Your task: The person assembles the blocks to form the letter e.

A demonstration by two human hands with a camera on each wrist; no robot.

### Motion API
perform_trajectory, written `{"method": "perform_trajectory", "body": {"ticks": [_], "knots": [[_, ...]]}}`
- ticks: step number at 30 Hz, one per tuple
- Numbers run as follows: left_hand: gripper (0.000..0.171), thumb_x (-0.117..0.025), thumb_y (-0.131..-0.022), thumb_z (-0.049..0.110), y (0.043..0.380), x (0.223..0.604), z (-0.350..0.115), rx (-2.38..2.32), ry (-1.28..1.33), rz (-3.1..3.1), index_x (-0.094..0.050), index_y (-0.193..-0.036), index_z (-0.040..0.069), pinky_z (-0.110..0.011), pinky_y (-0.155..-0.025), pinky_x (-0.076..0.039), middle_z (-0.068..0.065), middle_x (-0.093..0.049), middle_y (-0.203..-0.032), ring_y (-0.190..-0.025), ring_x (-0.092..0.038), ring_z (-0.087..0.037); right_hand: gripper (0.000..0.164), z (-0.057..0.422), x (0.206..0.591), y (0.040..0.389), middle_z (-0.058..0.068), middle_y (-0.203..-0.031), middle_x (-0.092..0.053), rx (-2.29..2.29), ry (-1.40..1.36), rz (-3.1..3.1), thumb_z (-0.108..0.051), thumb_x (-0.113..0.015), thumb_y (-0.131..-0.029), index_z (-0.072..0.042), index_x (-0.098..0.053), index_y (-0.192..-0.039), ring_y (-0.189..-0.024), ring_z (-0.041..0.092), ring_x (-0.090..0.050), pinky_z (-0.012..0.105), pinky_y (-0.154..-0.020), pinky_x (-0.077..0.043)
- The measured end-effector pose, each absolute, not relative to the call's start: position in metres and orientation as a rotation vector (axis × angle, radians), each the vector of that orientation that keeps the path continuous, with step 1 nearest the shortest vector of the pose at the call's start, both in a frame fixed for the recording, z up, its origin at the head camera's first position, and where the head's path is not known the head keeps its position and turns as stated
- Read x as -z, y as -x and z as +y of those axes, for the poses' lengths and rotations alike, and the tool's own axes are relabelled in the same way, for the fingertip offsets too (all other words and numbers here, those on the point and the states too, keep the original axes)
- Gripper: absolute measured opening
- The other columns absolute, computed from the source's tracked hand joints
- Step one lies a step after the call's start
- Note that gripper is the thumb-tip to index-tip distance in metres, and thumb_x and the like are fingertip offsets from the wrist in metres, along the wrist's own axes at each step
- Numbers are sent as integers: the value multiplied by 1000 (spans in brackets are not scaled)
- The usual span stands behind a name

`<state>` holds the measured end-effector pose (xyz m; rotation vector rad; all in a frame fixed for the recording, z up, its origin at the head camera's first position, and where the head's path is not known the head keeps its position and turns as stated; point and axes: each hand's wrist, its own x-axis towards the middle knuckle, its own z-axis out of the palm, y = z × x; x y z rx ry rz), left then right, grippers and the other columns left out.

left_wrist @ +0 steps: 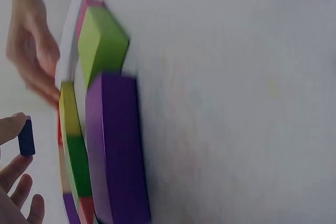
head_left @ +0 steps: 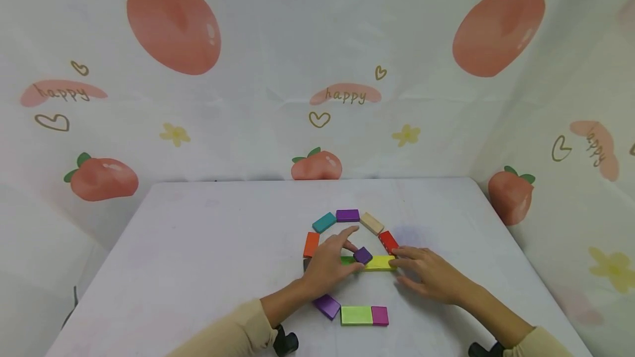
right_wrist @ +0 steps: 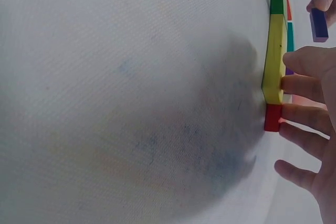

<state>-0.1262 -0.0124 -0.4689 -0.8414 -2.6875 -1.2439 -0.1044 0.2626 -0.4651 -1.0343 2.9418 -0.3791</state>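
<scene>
My left hand (head_left: 323,264) pinches a small dark purple block (head_left: 363,255) between thumb and finger, held above the row of blocks. In the left wrist view this block (left_wrist: 26,136) stands apart from the others. The right hand (head_left: 430,274) has its fingers spread at the right end of the yellow block (head_left: 381,264). Its fingertips are at the yellow block and the red block (head_left: 388,242); contact is hard to confirm. A green block (head_left: 347,260) meets the yellow one on the left, partly hidden by my left hand.
An arch of orange (head_left: 311,244), teal (head_left: 324,222), purple (head_left: 348,216) and beige (head_left: 372,223) blocks curves behind the hands. Nearer lie a violet block (head_left: 327,307), a lime block (head_left: 356,315) and a magenta block (head_left: 380,316). All rest on a white table (head_left: 208,258).
</scene>
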Motion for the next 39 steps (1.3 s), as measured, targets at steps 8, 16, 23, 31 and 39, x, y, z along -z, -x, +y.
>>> {"method": "perform_trajectory", "body": {"ticks": [8, 16, 23, 31, 39], "knots": [[81, -84, -82, 26, 100, 471, 7, 1318, 1005, -2717, -42, -151, 20, -32, -98, -50, 13, -69, -100, -103, -60, -3, 31, 262, 463, 104, 10, -130, -65, 408, 1041, 2941, -29, -76, -86, -15, -75, -114, -120, 32, -61, 58, -93, -50], [82, -84, -82, 27, 81, 470, 23, 1316, 1129, -2736, -41, -151, 22, -19, -84, -49, 16, -69, -99, -98, -58, 0, 34, 263, 463, 105, 10, -131, -65, 404, 1020, 2948, -28, -77, -86, -16, -74, -117, -120, 32, -60, 58, -94, -50], [79, -84, -82, 31, 72, 476, 32, 1254, 1198, -2766, -44, -149, 17, -23, -90, -49, 18, -69, -100, -103, -57, 2, 31, 264, 464, 104, 9, -131, -65, 411, 977, 2936, -28, -75, -87, -15, -75, -115, -121, 32, -60, 58, -95, -49], [81, -86, -79, 31, 67, 481, 33, 1202, 1206, -2813, -42, -147, 29, -21, -85, -48, 21, -69, -101, -98, -57, 5, 29, 264, 465, 103, 8, -132, -64, 411, 1033, 2947, -28, -73, -89, -17, -75, -116, -122, 31, -59, 58, -95, -49], [89, -87, -78, 30, 65, 485, 34, 1220, 1157, -2899, -36, -152, 30, -24, -84, -49, 22, -67, -98, -95, -56, 6, 27, 265, 467, 104, 9, -131, -65, 402, 1063, 2971, -22, -73, -89, -17, -75, -116, -122, 31, -60, 57, -94, -50]]}}
